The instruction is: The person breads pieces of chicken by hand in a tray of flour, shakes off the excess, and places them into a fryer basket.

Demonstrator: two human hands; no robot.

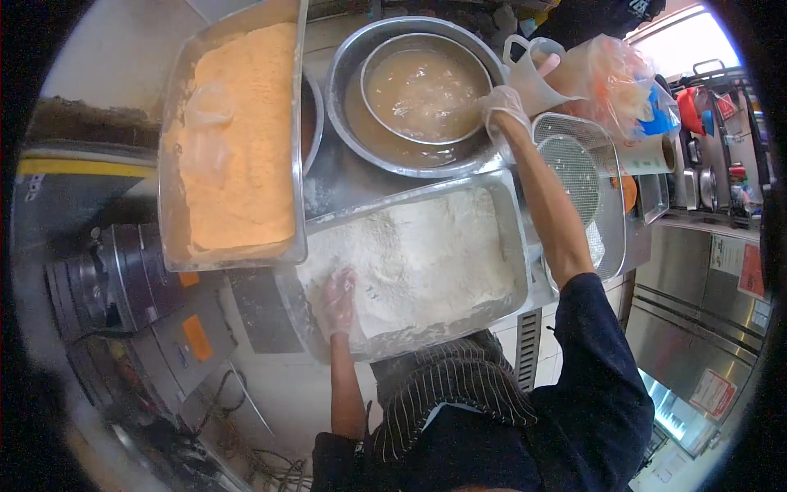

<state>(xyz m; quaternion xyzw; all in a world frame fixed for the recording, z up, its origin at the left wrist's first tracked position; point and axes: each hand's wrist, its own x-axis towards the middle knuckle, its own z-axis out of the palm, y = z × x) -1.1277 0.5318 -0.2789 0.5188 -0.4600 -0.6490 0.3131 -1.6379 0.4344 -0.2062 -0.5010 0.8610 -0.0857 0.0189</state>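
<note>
My left hand (339, 301), in a clear plastic glove, rests at the left side of white flour (424, 252) in a rectangular tray (521, 246). Nothing shows in its slightly bent fingers. At the back, my gloved right hand (505, 111) grips the right edge of a round metal vessel (364, 83); whether by rim or handle is hidden. This vessel sits inside a larger metal basin (335, 117). Cloudy, light-brown liquid (430, 92) fills the vessel and stands around it in the basin.
A clear bin of orange powder (246, 154) with a clear scoop (209, 129) overlaps the flour tray's left end. To the right stand a wire basket (615, 246) with a round mesh sieve (569, 178), a plastic jug (535, 80) and plastic bags (621, 86). Metal equipment (129, 277) stands at left.
</note>
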